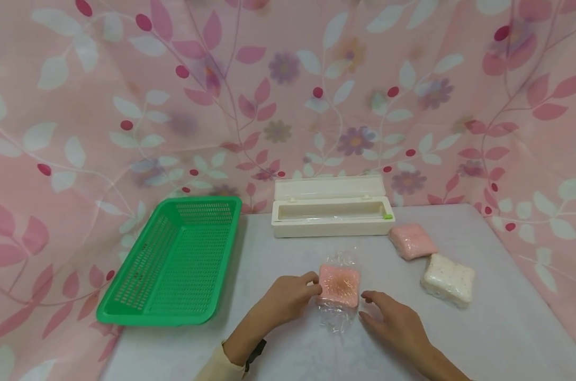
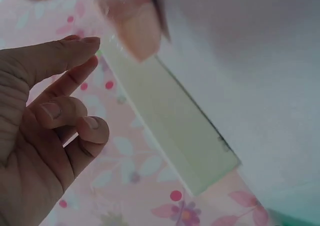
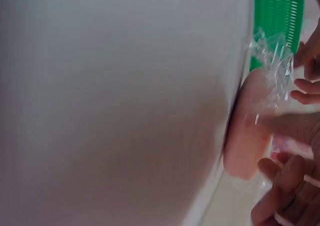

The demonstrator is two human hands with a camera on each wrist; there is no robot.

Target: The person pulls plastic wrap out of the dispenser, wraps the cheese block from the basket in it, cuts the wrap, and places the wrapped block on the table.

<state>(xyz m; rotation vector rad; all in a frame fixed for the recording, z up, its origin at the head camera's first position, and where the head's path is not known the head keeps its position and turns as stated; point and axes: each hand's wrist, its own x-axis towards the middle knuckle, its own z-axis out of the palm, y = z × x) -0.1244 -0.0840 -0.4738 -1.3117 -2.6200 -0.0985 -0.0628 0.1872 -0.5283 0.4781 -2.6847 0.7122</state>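
A square pink bread slice (image 1: pixel 339 286) with a brownish patch lies on the table in clear plastic wrap (image 1: pixel 336 319), whose crumpled ends stick out at the far and near sides. My left hand (image 1: pixel 293 297) is at the slice's left edge, fingers loosely bent. In the left wrist view its thumb and fingers are apart, with nothing held between them. Beside the right edge is my right hand (image 1: pixel 395 323), thumb and fingers spread. The right wrist view shows the wrapped slice (image 3: pixel 250 131) from the side, with the right thumb overlapping it.
Behind the slice stands a white plastic-wrap box (image 1: pixel 333 229), lid raised, with a green slider (image 1: pixel 388 216) at its right end. A green basket (image 1: pixel 188 264) is at the left. Another wrapped pink slice (image 1: pixel 413 241) and a wrapped white slice (image 1: pixel 448 279) lie at the right.
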